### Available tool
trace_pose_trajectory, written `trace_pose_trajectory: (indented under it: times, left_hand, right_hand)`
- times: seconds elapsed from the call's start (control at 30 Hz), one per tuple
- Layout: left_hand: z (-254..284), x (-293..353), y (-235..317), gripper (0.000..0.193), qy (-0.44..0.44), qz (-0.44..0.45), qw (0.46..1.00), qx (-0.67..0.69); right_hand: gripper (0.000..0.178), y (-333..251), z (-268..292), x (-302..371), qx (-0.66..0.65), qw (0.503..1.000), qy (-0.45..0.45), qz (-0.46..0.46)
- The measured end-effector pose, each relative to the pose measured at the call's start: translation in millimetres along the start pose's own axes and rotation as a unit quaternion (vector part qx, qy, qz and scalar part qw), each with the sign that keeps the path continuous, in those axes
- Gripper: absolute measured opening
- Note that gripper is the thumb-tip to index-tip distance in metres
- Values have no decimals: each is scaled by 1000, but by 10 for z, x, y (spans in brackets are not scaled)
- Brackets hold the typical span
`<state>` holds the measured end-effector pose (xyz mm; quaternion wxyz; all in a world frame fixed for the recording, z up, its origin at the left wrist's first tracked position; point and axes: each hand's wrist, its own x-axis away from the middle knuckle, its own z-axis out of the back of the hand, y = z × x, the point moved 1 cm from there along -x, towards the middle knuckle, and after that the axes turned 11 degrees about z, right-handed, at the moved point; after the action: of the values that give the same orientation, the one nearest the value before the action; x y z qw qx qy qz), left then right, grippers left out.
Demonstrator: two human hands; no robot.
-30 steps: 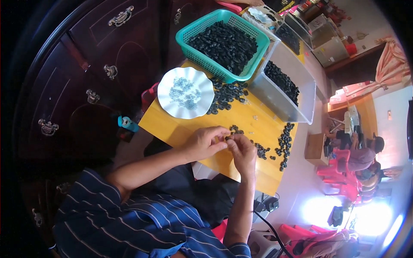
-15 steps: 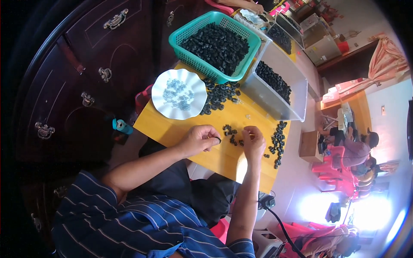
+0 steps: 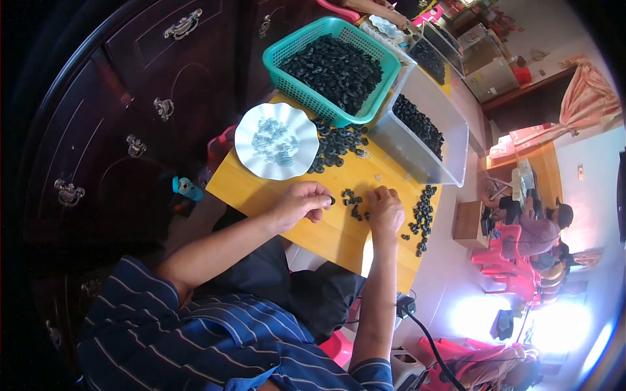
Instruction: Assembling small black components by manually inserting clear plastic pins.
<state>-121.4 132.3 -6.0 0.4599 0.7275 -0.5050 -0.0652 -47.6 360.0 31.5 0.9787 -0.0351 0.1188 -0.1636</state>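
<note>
My left hand [image 3: 303, 206] is closed over the yellow table [image 3: 329, 244], pinching a small black ring-like part [image 3: 332, 201] between thumb and fingertips. To its right, my right hand [image 3: 387, 210] has its fingers bent down and drawn together; whatever may be in them is hidden. Between the hands lies a small cluster of black parts [image 3: 353, 197]. Right of my right hand, a row of similar loose parts [image 3: 422, 218] runs along the table's edge. A white scalloped plate [image 3: 246, 156] beyond my left hand carries many tiny shiny pieces [image 3: 276, 141].
A green perforated basket [image 3: 293, 91] full of black parts stands at the back, beside a translucent bin [image 3: 450, 171] holding more. Loose black parts [image 3: 340, 144] lie between plate and basket. Dark drawers [image 3: 147, 91] flank the left. People sit by pink chairs [image 3: 512, 260] at right.
My right hand's fingers have turned downward and curled closer to the table. My left hand keeps its pinch on the black part, nearly in place. The whole view has shifted slightly.
</note>
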Motion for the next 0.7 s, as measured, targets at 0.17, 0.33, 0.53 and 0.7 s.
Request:
trace_pose_trajectory:
  times: [0.17,0.33,0.53,0.7]
  left_hand:
    - [-4,38,53,17,-9,18,1000,24]
    - [-9,44,47,16,-8,12,1000,7]
    - [-14,34,50,16,-15,8,1000,5]
    - [-14,43,40,15,-7,0,1000,-3]
  right_hand:
    - [25,-75,-2,20,26,999,-26,-24]
    - [22,-199,122,-54,9,996,-61,-59]
    - [19,-162,84,-150,8,996,-51,-69]
    - [17,-159,67,-178,19,996,-62,-67]
